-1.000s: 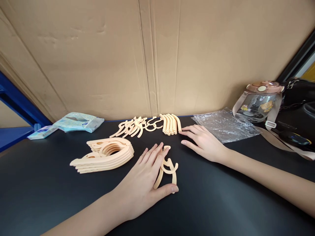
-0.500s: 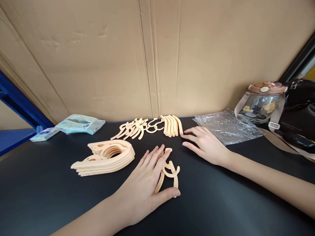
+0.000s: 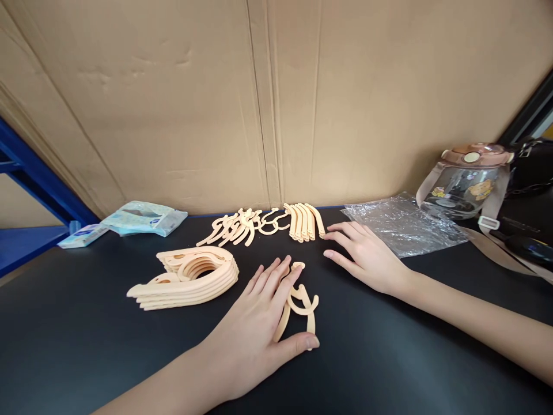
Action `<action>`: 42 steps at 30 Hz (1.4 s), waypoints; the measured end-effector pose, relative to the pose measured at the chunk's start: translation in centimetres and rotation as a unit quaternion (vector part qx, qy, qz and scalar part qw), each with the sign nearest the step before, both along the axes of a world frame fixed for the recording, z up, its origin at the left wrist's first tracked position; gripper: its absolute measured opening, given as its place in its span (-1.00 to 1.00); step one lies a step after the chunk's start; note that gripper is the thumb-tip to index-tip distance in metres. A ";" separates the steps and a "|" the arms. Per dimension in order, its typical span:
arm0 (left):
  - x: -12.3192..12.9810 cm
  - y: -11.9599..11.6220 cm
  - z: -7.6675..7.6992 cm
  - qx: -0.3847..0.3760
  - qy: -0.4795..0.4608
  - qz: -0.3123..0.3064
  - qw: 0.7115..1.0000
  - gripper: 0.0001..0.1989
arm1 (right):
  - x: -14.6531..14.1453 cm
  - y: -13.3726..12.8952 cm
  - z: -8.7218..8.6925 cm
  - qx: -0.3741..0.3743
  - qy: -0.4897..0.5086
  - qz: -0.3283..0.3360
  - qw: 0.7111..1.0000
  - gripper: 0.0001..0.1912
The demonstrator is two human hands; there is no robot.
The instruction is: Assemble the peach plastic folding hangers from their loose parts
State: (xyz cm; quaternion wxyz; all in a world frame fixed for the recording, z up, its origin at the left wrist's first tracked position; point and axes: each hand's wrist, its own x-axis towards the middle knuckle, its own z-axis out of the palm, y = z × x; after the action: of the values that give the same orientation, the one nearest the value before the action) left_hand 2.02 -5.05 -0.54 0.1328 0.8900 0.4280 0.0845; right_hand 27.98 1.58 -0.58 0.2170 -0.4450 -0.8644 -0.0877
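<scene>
My left hand (image 3: 254, 323) lies flat, fingers stretched, over the left part of a cream folding hanger (image 3: 311, 324) on the black table. The thumb rests at the hanger's lower end, and a curved hook piece shows beside the fingers. What lies beneath the palm is hidden. My right hand (image 3: 367, 253) is on the table with its fingers apart. Its fingertips are by the rightmost piece of a row of curved cream hanger arms (image 3: 302, 223); whether they touch it I cannot tell. A stack of cream hangers (image 3: 185, 295) sits left of my left hand.
Loose cream hooks (image 3: 233, 227) lie in a pile at the back, beside several ring-like pieces (image 3: 270, 229). A tissue pack (image 3: 142, 218) is at the back left. To the right are clear plastic wrap (image 3: 406, 225) and a strapped bottle (image 3: 464, 187). Cardboard (image 3: 194, 115) walls the back.
The view has shifted slightly, so everything sits a little further right in the picture. Both hands and the hanger pieces keep their places on the table.
</scene>
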 end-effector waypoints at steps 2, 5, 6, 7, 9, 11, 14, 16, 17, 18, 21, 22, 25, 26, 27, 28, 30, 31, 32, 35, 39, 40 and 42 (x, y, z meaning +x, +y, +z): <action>0.0 0.0 0.0 0.003 0.000 0.001 1.000 -0.18 | 0.1 0.1 -0.1 -0.002 0.008 0.003 1.000 -0.55; 0.0 0.0 -0.1 0.010 -0.005 -0.004 1.000 -0.18 | 0.2 0.3 -0.5 -0.019 0.001 -0.001 1.000 -0.48; -0.1 0.1 -0.1 0.012 -0.006 -0.005 1.000 -0.18 | 0.3 0.4 -0.6 -0.029 -0.002 -0.004 1.000 -0.46; -0.1 0.1 -0.2 0.014 -0.007 -0.006 1.000 -0.18 | 0.3 0.5 -0.8 -0.040 -0.004 -0.007 0.999 -0.45; -0.1 0.1 -0.2 0.017 -0.010 -0.005 1.000 -0.18 | 0.4 0.7 -0.9 -0.063 0.001 -0.009 0.998 -0.43; -0.1 0.1 -0.2 0.015 -0.010 -0.004 1.000 -0.18 | 0.4 0.7 -0.9 -0.074 0.009 -0.009 0.997 -0.42; 0.0 0.0 -0.1 0.005 0.000 -0.002 1.000 -0.18 | 0.4 0.6 -0.8 -0.062 0.013 -0.020 0.998 -0.42; 0.0 0.0 -0.1 0.002 0.006 0.000 1.000 -0.19 | 0.3 0.5 -0.7 -0.048 0.011 -0.031 0.998 -0.45; 0.1 0.0 0.0 0.002 0.007 0.000 1.000 -0.19 | 0.3 0.4 -0.7 -0.042 0.011 -0.036 0.998 -0.46; 0.1 0.0 0.0 0.003 0.007 -0.001 1.000 -0.19 | 0.2 0.4 -0.6 -0.038 0.011 -0.039 0.998 -0.47; 0.1 0.0 0.0 0.001 0.012 -0.002 1.000 -0.19 | 0.2 0.3 -0.6 -0.035 0.004 -0.045 0.998 -0.49; 0.1 0.0 0.0 0.000 0.014 -0.002 1.000 -0.19 | 0.2 0.3 -0.6 -0.037 -0.001 -0.047 0.998 -0.49; 0.1 0.1 0.1 0.002 0.015 -0.001 1.000 -0.20 | 0.2 0.3 -0.7 -0.049 -0.010 -0.057 0.997 -0.48; 0.2 0.1 0.1 0.003 0.015 -0.001 1.000 -0.20 | 0.2 0.3 -0.8 -0.052 -0.011 -0.061 0.997 -0.48; 0.2 0.1 0.1 0.003 0.014 -0.001 1.000 -0.20 | 0.2 0.3 -0.8 -0.053 -0.012 -0.064 0.996 -0.47; 0.2 0.1 0.0 0.004 0.014 0.000 1.000 -0.21 | 0.2 0.3 -0.8 -0.052 -0.014 -0.068 0.996 -0.46; 0.3 0.2 0.0 0.009 0.010 0.000 1.000 -0.21 | 0.4 0.4 -0.7 -0.046 -0.021 -0.076 0.996 -0.44; 0.3 0.2 -0.1 0.013 0.007 -0.002 1.000 -0.21 | 0.5 0.4 -0.6 -0.045 -0.026 -0.081 0.995 -0.44; 0.2 0.2 -0.1 0.017 0.003 -0.004 1.000 -0.21 | 0.6 0.5 -0.4 -0.045 -0.031 -0.087 0.995 -0.43; 0.2 0.1 -0.1 0.020 -0.003 -0.006 1.000 -0.22 | 1.1 0.7 0.1 -0.051 -0.037 -0.108 0.992 -0.42; 0.1 0.0 0.1 0.007 0.008 -0.003 1.000 -0.22 | 2.0 -0.1 0.7 -0.059 -0.048 -0.108 0.991 -0.41; 0.1 0.0 0.1 0.005 0.010 -0.004 1.000 -0.22 | 2.3 -0.6 0.7 -0.057 -0.053 -0.103 0.992 -0.40; 0.2 0.0 0.2 0.006 0.010 -0.010 1.000 -0.24 | 2.9 -2.0 0.6 -0.050 -0.055 -0.093 0.993 -0.40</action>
State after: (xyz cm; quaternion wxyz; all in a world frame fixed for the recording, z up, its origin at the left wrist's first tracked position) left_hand 2.19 -5.09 -0.30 0.1240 0.8960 0.4195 0.0768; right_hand 30.91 -0.38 0.01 0.1369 -0.5286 -0.8331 -0.0884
